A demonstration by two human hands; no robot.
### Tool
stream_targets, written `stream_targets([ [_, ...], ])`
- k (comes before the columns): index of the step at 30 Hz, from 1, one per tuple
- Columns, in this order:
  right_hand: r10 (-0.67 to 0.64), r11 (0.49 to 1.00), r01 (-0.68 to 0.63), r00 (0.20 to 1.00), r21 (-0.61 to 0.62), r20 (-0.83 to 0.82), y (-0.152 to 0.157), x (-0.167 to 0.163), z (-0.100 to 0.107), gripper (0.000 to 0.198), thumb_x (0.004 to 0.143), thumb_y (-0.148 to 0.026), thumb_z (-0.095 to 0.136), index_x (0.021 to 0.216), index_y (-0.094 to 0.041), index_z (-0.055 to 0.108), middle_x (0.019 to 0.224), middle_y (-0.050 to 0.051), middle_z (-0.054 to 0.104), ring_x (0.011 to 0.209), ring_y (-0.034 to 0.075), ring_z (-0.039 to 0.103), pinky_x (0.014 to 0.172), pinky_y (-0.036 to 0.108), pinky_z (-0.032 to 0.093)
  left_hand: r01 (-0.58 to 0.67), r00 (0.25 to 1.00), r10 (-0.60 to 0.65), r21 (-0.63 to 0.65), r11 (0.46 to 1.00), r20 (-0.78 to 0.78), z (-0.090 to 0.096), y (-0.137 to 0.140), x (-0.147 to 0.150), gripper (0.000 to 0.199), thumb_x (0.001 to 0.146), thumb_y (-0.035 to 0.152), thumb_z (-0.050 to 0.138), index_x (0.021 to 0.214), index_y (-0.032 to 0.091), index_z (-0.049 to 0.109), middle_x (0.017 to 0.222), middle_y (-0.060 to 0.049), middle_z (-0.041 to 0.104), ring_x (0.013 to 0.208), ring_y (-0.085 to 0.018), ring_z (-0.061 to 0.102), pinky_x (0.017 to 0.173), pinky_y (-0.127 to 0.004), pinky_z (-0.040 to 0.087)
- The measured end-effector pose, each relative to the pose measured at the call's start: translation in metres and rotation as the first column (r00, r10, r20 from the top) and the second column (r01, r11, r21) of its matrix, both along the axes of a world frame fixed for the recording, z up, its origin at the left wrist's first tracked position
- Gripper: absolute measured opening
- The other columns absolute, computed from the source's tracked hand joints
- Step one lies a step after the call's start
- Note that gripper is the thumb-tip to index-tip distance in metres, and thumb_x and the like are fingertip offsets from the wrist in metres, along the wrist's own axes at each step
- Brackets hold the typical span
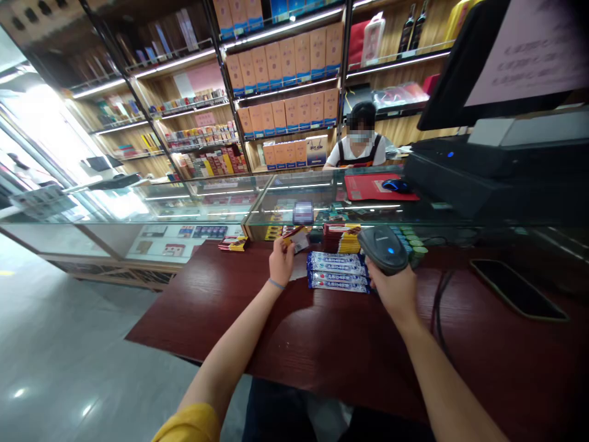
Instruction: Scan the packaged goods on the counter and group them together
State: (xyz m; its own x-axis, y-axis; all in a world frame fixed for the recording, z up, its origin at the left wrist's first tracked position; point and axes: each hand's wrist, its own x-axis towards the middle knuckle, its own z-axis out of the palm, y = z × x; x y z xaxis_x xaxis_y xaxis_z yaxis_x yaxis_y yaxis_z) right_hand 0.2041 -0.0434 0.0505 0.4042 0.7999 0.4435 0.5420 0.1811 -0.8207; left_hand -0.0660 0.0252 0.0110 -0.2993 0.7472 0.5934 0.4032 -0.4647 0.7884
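My left hand (281,263) pinches a small red and yellow packet (298,239), its pale printed side towards the scanner. Wrapped round the handle of a dark barcode scanner (383,248) is my right hand (393,287); a blue light glows on the scanner's top. Between the two hands lies a row of blue and white wrapped sticks (338,272) on the dark red table. Behind them sits a stack of red and yellow packets (343,238). A smaller pile of similar packets (234,243) rests to the left, apart from my left hand.
A glass display counter (202,199) borders the table's far side, with a person (356,144) behind it. Green-capped cylinders (416,245) stand beyond the scanner. On the right are a phone (519,288), a black cable (439,307) and a monitor (506,61). A mouse (394,185) lies on a red mat (361,187).
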Motion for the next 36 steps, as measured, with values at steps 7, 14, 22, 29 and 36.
stream_targets([
  [7, 0.159, 0.986, -0.159, 0.987, -0.052, -0.002, -0.007, -0.022, -0.01, 0.049, 0.079, -0.052, 0.069, 0.115, -0.02, 0.066, 0.087, 0.01, 0.077, 0.082, 0.032, 0.073, 0.066, 0.039, 0.056, 0.136, 0.65, -0.002, -0.114, 0.984, 0.76, -0.018, -0.005, -0.029, 0.034, 0.085, 0.033, 0.077, 0.103, 0.023, 0.05, 0.105, -0.004, 0.071, 0.09, -0.018, 0.073, 0.083, -0.036, 0.061],
  [14, 0.476, 0.868, -0.422, 0.856, -0.261, 0.201, -0.02, -0.05, -0.025, 0.052, 0.079, -0.039, 0.068, 0.129, -0.03, 0.056, 0.09, 0.001, 0.078, 0.081, 0.029, 0.075, 0.065, 0.034, 0.052, 0.207, 0.441, -0.009, -0.092, 0.974, 0.898, -0.021, -0.004, -0.038, 0.028, 0.091, 0.027, 0.072, 0.108, 0.024, 0.05, 0.11, -0.004, 0.072, 0.089, -0.015, 0.074, 0.092, -0.043, 0.059],
  [22, 0.53, 0.845, -0.432, 0.754, -0.315, 0.388, -0.027, -0.06, -0.026, 0.059, 0.074, -0.033, 0.072, 0.132, -0.03, 0.06, 0.093, 0.003, 0.08, 0.08, 0.031, 0.077, 0.063, 0.033, 0.052, 0.216, 0.383, 0.028, -0.12, 0.969, 0.923, -0.025, -0.002, -0.043, 0.023, 0.093, 0.024, 0.069, 0.103, 0.025, 0.049, 0.105, -0.001, 0.071, 0.09, -0.015, 0.074, 0.097, -0.047, 0.058],
  [29, 0.561, 0.822, -0.441, 0.733, -0.36, 0.384, -0.026, -0.058, -0.022, 0.05, 0.079, -0.037, 0.066, 0.127, -0.025, 0.063, 0.095, 0.007, 0.08, 0.089, 0.035, 0.077, 0.068, 0.038, 0.055, 0.216, 0.376, 0.037, -0.127, 0.968, 0.926, -0.024, 0.0, -0.044, 0.021, 0.093, 0.025, 0.069, 0.104, 0.026, 0.05, 0.112, -0.003, 0.07, 0.101, -0.018, 0.074, 0.099, -0.05, 0.057],
  [36, 0.552, 0.827, -0.437, 0.748, -0.353, 0.368, -0.024, -0.055, -0.028, 0.049, 0.081, -0.038, 0.063, 0.129, -0.029, 0.056, 0.09, 0.003, 0.078, 0.083, 0.033, 0.077, 0.063, 0.035, 0.051, 0.173, 0.421, 0.086, -0.173, 0.97, 0.903, -0.027, 0.001, -0.046, 0.026, 0.091, 0.03, 0.072, 0.105, 0.024, 0.051, 0.108, -0.003, 0.071, 0.089, -0.017, 0.074, 0.087, -0.042, 0.061],
])
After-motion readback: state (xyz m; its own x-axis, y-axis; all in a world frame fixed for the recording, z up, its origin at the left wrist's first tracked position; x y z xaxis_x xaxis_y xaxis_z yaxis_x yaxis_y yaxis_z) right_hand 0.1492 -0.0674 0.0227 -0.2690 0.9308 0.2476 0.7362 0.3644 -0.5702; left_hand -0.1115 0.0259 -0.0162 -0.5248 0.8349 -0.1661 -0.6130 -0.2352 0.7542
